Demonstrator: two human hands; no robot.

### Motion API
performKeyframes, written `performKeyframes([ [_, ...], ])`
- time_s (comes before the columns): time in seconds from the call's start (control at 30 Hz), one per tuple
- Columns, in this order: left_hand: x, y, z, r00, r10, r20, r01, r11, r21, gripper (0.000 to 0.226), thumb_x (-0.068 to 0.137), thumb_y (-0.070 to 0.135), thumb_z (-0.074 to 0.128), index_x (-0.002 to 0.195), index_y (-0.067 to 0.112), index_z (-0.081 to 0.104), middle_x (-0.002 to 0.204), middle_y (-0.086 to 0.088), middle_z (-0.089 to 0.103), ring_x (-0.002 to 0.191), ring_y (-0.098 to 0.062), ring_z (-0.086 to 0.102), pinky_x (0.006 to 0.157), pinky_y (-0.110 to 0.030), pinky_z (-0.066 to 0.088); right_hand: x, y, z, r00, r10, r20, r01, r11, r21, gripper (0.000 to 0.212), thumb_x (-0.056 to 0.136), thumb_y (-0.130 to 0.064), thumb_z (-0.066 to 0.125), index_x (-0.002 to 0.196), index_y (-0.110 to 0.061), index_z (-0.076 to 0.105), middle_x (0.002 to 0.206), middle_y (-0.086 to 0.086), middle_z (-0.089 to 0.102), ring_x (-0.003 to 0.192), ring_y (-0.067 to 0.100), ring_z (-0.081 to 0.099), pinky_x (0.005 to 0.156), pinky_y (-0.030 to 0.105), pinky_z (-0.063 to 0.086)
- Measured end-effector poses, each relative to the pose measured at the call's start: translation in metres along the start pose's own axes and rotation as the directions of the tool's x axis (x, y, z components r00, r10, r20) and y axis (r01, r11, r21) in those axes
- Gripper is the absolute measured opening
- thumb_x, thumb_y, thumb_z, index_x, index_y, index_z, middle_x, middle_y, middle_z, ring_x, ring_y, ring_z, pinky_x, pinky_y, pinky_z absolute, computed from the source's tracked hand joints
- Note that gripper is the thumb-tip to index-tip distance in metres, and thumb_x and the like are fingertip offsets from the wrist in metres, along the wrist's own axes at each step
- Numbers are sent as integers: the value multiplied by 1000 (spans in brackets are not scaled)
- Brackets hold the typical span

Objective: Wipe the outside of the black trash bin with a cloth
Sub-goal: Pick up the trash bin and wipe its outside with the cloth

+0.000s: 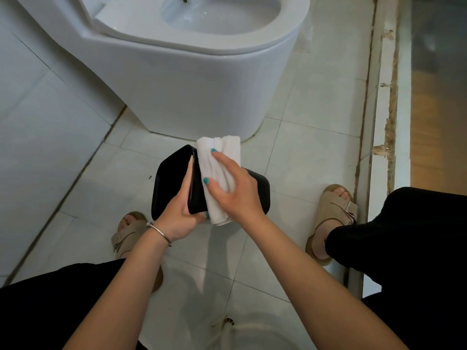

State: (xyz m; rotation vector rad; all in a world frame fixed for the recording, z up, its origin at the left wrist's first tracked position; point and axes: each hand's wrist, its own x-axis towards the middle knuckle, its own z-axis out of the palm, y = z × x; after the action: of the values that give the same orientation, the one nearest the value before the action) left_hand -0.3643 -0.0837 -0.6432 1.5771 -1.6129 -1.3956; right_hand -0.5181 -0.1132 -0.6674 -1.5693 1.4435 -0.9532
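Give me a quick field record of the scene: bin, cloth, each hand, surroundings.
bin: black trash bin, tipped on its side, held above the tiled floor
cloth: white cloth, folded, draped across the bin's outer side
left hand: grips the bin's rim, fingers inside the opening
right hand: presses the cloth onto the bin
surroundings: white toilet just behind

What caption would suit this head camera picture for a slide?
Left hand steadies a tipped black trash bin while the right hand presses a white cloth against it, before a toilet.
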Motion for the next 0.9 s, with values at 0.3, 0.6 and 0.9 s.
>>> performKeyframes([
  [0.3,-5,1,-2,999,-29,-38,29,1000,-1,113,78,-5,70,146,51,-1,149,18,23,138,-5,26,109,-28,32,-8,72,-32,915,379,-136,-379,925,31,51,89,-40,62,137,-46,44,132,2,55,117,25,53,96,28,43],
  [0.6,2,4,6,999,29,-17,-29,1000,2,116,74,-4,75,150,38,-2,148,20,31,134,3,33,103,-14,34,-2,6,-6,987,144,-74,-145,989,-1,52,87,-42,60,135,-50,42,114,5,60,101,20,55,91,28,44],
  [0.9,2,-3,-7,999,26,-40,-26,1000,8,111,75,-8,72,148,45,6,150,18,29,137,0,30,106,-22,34,-1,43,-17,974,208,-86,-208,978,6,50,89,-40,61,135,-47,45,121,2,59,105,17,54,87,17,37],
])
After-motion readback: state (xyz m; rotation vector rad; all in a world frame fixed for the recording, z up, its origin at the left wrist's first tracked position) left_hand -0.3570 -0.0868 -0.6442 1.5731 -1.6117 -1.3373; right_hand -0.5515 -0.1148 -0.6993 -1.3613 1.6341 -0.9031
